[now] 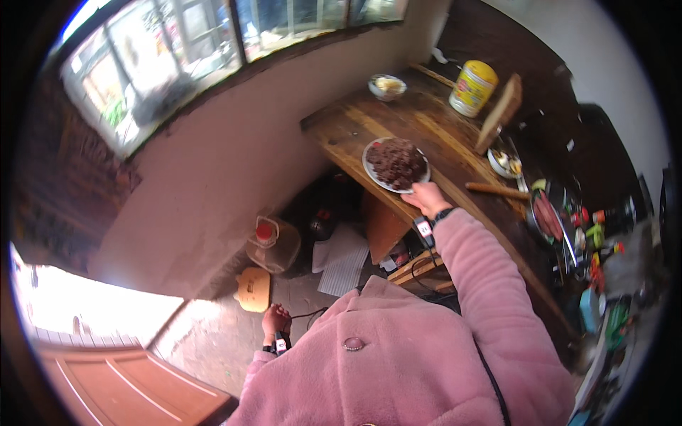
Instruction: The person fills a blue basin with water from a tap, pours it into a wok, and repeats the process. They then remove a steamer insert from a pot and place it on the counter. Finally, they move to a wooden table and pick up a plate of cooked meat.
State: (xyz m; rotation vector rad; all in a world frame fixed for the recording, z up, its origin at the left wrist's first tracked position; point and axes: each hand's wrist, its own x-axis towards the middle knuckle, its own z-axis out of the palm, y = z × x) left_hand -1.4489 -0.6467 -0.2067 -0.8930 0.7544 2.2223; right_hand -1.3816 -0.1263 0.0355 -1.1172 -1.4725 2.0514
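Note:
My right hand (424,198) is at the near rim of a white plate (368,169) heaped with dark brown, crumbly food (397,162). The plate is over the front edge of a wooden table (346,149); whether it rests on the wood or is raised a little, I cannot tell. My fingers are on the rim, the thumb side partly hidden. Low at my left side hangs my left hand (276,319), fingers curled, above the floor and away from the table. A dark cord runs beside it. Both wrists wear black bands, and my sleeves are pink and fluffy.
On the table stand a bowl of pale food (388,87), a yellow-lidded tub (473,88), a wooden board (500,113), another bowl (504,162) and a metal basin (546,215). A large red-capped jug (273,245) stands on the floor by the wall. An orange-brown door (128,383) is at lower left.

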